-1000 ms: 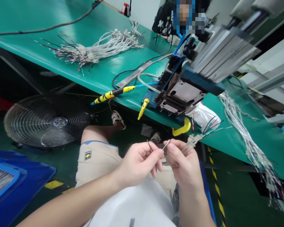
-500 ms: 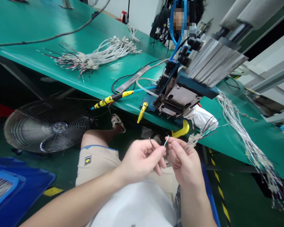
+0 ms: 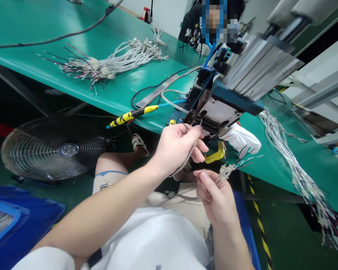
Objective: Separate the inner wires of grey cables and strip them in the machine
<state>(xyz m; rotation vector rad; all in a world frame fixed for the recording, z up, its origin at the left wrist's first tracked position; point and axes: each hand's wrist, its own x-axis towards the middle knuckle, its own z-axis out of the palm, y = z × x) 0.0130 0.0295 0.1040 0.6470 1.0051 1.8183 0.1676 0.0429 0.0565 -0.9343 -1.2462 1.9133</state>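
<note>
My left hand (image 3: 183, 146) is closed on a grey cable (image 3: 184, 163), whose thin wire ends stick up past the fingertips. These ends are close in front of the lower jaw of a pneumatic press (image 3: 219, 112); whether they touch it I cannot tell. Lower and to the right, my right hand (image 3: 215, 191) grips a bundle of cables (image 3: 227, 171). Pale connectors and stripped, coloured wire ends fan out from that bundle to the right. A loose cable end (image 3: 173, 195) hangs out on the left side of my right hand.
A cable pile (image 3: 107, 63) lies on the green table (image 3: 14, 30), another (image 3: 290, 150) on its right part. A yellow-and-black wrapped tube (image 3: 132, 116) juts over the edge. On the floor stand a fan (image 3: 69, 149) and a blue bin (image 3: 30, 221). A person (image 3: 191, 28) is behind the press.
My left hand has moved up and forward to the press, taking a cable with it. My right hand has stayed low with the bundle, and the two hands are now apart.
</note>
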